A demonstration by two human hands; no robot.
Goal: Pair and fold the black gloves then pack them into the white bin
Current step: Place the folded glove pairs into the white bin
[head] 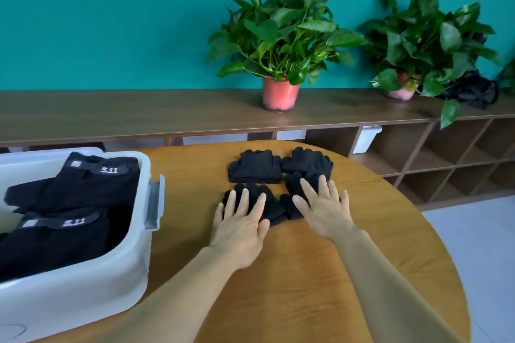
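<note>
Head view, person seated or standing at a round wooden bench (278,287)

- Left hand (239,224): flat, fingers straight and spread wide, palm down on the near-left glove (276,210). Holds nothing; it presses.
- Right hand (324,211): same posture, spread flat over the near-right glove (292,184), thumb out toward the middle.
- Likely reason for flat palms: knit fabric bunches, so pressing smooths it and pins it to the bench before one glove is laid on the other.
- The two near gloves lie side by side, edges touching or overlapping between the hands; cannot tell which. Placed so, they look ready to be matched as a pair.
- Just beyond them, far-left bundle (255,167) and far-right bundle (308,161) sit compact, squared, fingers pointing away. Judged already paired and folded, parked out of the working space.
- White bin (145,175) stands at the left edge of the bench, near the left arm, a short carry from the gloves. Packed gloves (78,184) lie flat inside, labels up.
- Behind: a long shelf (111,111) with two potted plants (280,36) against a teal wall

Judgement: task partly done; this pair not yet folded
</note>
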